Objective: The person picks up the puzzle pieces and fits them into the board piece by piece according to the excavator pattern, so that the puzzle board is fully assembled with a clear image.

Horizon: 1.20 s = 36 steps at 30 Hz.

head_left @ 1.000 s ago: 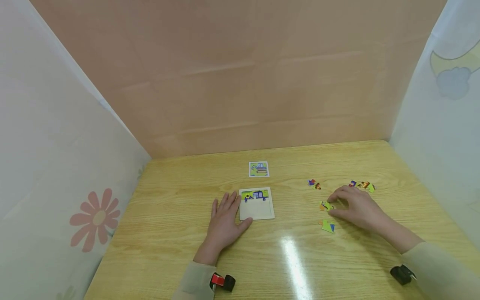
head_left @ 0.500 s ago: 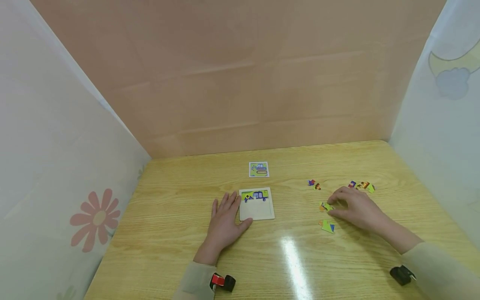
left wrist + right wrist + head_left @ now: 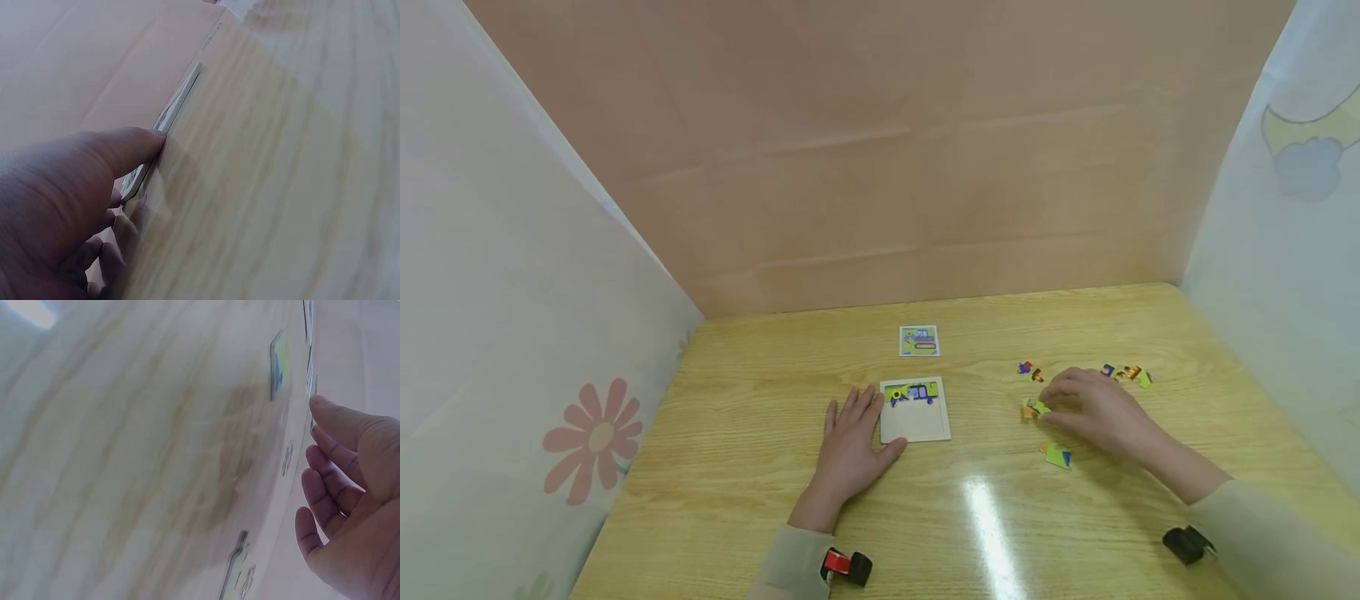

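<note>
The right hand (image 3: 1101, 410) is pinching a piece (image 3: 1033, 408) between thumb and fingers, well to the right of the tray (image 3: 917, 427). The left hand (image 3: 848, 454) is bracing the tray, fingers extended, thumb touching its near edge. A second piece (image 3: 1057, 456) is lying nearby on the counter (image 3: 745, 408)

Yellow wood grain across the worktop (image 3: 730, 408). Off-white on the puzzle board (image 3: 917, 425), with a lime-green and dark-blue strip of picture. Lime green and orange on the held piece (image 3: 1032, 408); lime green, blue and orange on the nearer piece (image 3: 1057, 456). Pinkish brown over the back sheet (image 3: 835, 192).
</note>
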{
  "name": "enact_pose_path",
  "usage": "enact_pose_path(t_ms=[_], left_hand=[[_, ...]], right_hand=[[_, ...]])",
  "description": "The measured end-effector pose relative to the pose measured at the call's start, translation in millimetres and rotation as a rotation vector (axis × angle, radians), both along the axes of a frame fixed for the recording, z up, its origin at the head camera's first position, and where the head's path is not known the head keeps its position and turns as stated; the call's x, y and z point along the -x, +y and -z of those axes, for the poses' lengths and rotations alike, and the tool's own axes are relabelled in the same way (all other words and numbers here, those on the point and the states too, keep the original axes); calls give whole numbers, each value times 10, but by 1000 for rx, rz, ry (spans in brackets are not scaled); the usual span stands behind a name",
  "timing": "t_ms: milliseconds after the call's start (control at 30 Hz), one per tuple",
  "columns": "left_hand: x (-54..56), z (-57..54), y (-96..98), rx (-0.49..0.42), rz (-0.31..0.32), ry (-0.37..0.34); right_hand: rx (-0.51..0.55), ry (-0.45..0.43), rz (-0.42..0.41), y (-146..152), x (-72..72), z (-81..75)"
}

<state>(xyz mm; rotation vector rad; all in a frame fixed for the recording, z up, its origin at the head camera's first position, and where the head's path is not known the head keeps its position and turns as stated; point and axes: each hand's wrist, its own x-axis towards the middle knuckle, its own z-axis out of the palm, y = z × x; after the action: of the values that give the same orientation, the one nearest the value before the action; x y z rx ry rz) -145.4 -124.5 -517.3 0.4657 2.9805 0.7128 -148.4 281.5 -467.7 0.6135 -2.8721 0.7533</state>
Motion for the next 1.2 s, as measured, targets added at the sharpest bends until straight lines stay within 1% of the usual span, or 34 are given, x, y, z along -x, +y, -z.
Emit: enact_pose_path(t_ms=[200,400,533,633,867,1200], left_hand=[[-2,-3,11,1,-1,-2],[-8,-7,20,-1,3,0],[-7,-2,18,-4,10,11],[-5,2,12,-4,14,13],[-5,-9,-5,-2,4,10],[-3,-5,-2,6,3,6]], right_hand=[[15,23,-16,-144,25,-25],[41,-32,-3,-312,32,-26],[73,-53,-14,-425,41,-33],[74,-43,-39,-515,62,-45],[79,14,-97,-761,155,-53],[90,25,-139,-1075,211,-58]])
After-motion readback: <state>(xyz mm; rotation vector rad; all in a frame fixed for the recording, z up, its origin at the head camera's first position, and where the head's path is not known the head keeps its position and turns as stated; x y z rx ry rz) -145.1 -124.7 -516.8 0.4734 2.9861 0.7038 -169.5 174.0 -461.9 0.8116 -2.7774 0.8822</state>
